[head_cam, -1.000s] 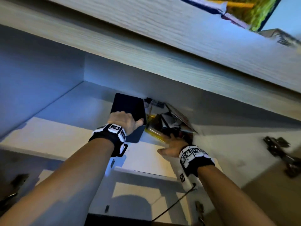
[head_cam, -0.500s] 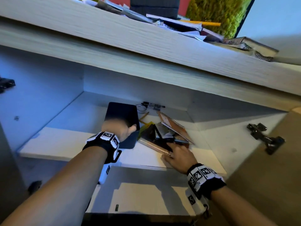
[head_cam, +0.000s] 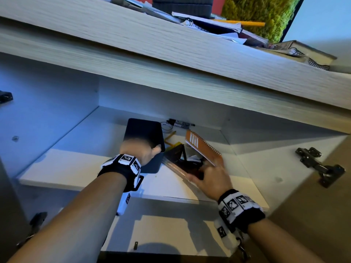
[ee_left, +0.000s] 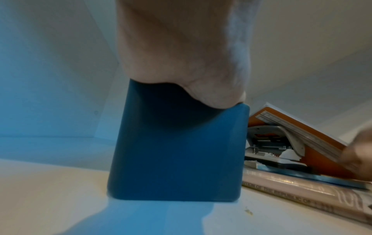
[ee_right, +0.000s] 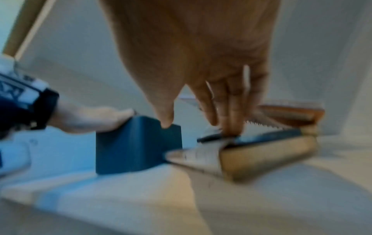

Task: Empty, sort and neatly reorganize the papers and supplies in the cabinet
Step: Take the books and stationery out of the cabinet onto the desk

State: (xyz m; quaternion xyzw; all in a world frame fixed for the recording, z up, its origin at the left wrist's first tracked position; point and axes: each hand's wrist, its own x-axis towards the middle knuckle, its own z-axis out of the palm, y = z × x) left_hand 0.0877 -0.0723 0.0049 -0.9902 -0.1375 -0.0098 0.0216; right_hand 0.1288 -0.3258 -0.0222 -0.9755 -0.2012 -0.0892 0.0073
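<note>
Left hand gripping dark blue box (upright on shelf), right hand fingers straight, pressing book stack.

My cabinet fills the frame: pale white inner walls, bluish in the shade at left, a sunlit white shelf across the middle. A light woodgrain top runs diagonally above. Upper right shows a green mossy wall panel beside a red wall. A metal hinge sits at right.
</note>
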